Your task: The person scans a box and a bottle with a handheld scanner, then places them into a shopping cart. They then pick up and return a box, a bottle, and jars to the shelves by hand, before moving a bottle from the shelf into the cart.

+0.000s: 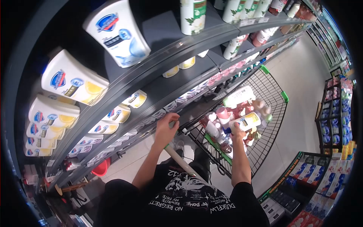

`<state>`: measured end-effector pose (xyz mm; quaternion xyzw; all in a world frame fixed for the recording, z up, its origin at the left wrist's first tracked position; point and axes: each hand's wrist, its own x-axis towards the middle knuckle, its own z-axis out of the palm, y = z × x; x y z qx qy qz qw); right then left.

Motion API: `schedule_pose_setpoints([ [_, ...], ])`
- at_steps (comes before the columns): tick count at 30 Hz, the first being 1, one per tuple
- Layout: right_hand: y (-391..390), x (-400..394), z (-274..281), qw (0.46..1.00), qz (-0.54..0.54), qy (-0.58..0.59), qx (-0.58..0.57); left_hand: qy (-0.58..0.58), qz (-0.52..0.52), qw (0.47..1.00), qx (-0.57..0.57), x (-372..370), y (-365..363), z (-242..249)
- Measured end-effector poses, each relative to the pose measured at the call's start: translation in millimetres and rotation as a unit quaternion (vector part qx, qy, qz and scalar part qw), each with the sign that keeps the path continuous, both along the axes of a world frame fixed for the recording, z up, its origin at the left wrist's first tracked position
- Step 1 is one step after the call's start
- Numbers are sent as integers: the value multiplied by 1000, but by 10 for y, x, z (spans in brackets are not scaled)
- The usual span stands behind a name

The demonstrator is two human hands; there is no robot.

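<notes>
Black wire is filling the middle of the view: the shopping cart (273, 99), green trim on its corners, is sitting in the aisle just beside the shelving. The right hand (238, 132) is reaching down into the cart's near end and closing its fingers around a white bottle with a yellow label (247, 121), which is lying tilted on top of the pile of bottles. A pink-capped bottle (223, 113) is standing just to its left, and a larger white bottle with a green cap (239, 96) is lying across the load further in.

The left hand (166, 126) is curling up at the edge of the dark shelf rail (151, 117), fingers bent against the strip of price tags; whether it is gripping anything there, I cannot tell. A pale stick (181, 162) is running from under that hand down towards the person's black printed T-shirt (189, 200).

Up on the shelves, white soap refill packs (70, 79) are lining the rows at left, some with blue labels, some with lemon pictures. Stacked boxed goods (332, 128) are showing across the aisle at right.
</notes>
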<state>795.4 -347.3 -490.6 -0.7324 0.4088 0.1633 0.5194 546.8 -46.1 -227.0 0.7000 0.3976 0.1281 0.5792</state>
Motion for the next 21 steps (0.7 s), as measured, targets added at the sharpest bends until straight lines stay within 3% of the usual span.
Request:
schedule_pose_setpoints([
  [2, -137, 5, 60, 998, 48, -28, 9, 29, -41, 989, 140, 17, 7, 8],
  [3, -129, 19, 379, 998, 67, 0, -6, 22, -32, 989, 139, 2, 7, 12],
  [5, -4, -68, 1187, 992, 31, 5, 123, 14, -69, 988, 138, -28, -44, -7],
  [7, -240, 51, 1355, 962, 58, -15, 267, -17, -75, 987, 144, -7, -65, 69],
  [10, -366, 30, 1930, 963, 193, -40, 182, -70, -155, 970, 173, 140, -111, 190],
  [12, -109, -132, 2651, 950, 281, -102, 94, -107, -204, 954, 192, 299, -199, 325],
  [15, 241, -202, 3334, 843, 491, -217, -23, -136, -263, 923, 246, 590, -350, 443],
  [16, 459, -306, 3632, 798, 537, -253, -101, -179, -260, 891, 326, 697, -368, 433],
  [19, 996, -582, 4080, 623, 632, -377, -266, -248, -207, 856, 404, 846, -280, 695],
  [21, 1270, -749, 4193, 502, 680, -426, -322, -186, -240, 847, 436, 812, -126, 786],
])
